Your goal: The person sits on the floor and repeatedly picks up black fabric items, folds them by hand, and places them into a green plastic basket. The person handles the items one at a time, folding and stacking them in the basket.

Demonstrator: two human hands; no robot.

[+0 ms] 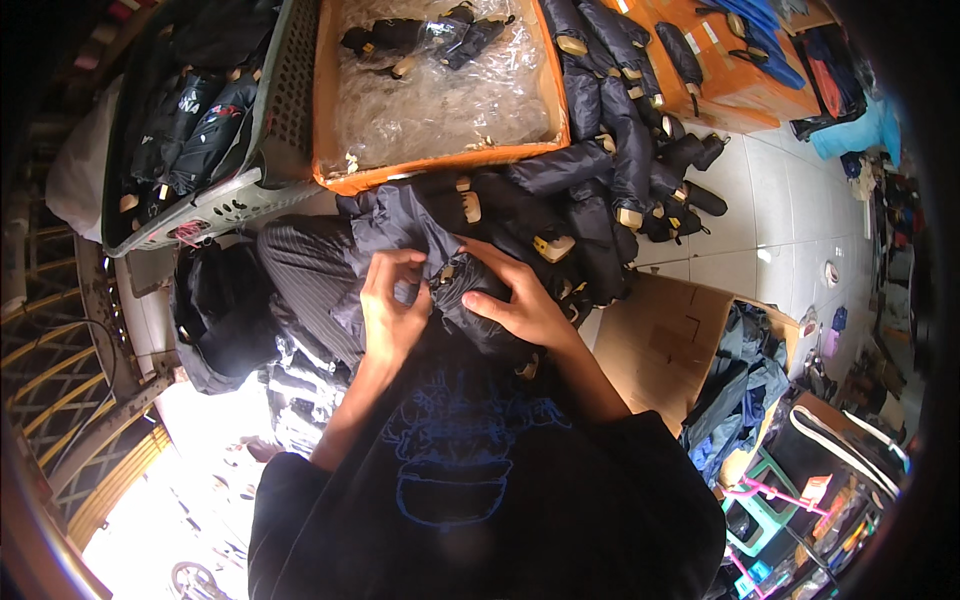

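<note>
In front of my chest, both hands work on a folding umbrella [473, 318] with dark, bunched cloth. My left hand [393, 308] is closed, its fingertips pinching the umbrella's dark fabric. The right hand [517, 303] wraps round the bundle from the other side, thumb lying across the top. A loose grey-black cloth [398, 222] spreads just beyond the fingers, over my lap. Right beside it lies a heap of folded dark umbrellas [590, 205], several with beige handles showing. The underside of the bundle is hidden by my hands.
Beyond my lap stands an orange-rimmed box [440, 165] lined with clear plastic, with a few umbrellas in it. A dark plastic crate [270, 150] of umbrellas is at its left. On the right are a cardboard box [665, 345] with bluish cloth and a green stool [770, 505].
</note>
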